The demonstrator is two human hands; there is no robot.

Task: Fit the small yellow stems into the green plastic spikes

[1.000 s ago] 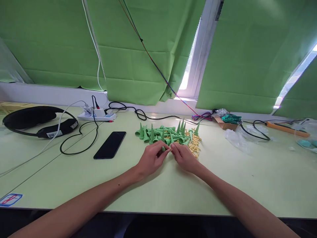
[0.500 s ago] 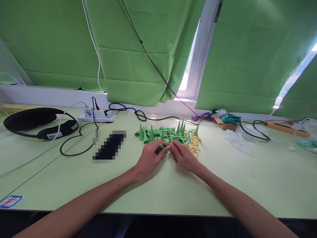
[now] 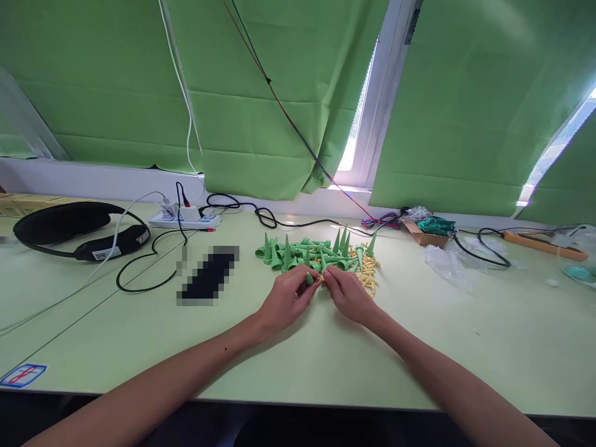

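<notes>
Green cones [image 3: 287, 251], some upright and some lying, form a pile on the table beyond my hands. Small yellow pieces [image 3: 371, 264] are heaped at the pile's right side. My left hand [image 3: 285, 298] is closed on a green cone [image 3: 310, 279], its wide end turned to the right. Close beside it, my right hand [image 3: 347, 293] pinches a small yellow piece [image 3: 321, 279] at the fingertips, near the cone's end. The fingers partly hide both parts.
On the left of the table [image 3: 261, 372] lie a black headset [image 3: 112, 243], a power strip [image 3: 162, 221] and a dark pixelated patch [image 3: 209, 276]. An open carton [image 3: 421, 234], clear plastic bags [image 3: 447, 267] and an orange tool [image 3: 544, 244] are at the right. Cables run along the back.
The fingertips of my two hands have moved slightly apart, and the yellow piece between them shows more clearly. The whole view has shifted a little.
</notes>
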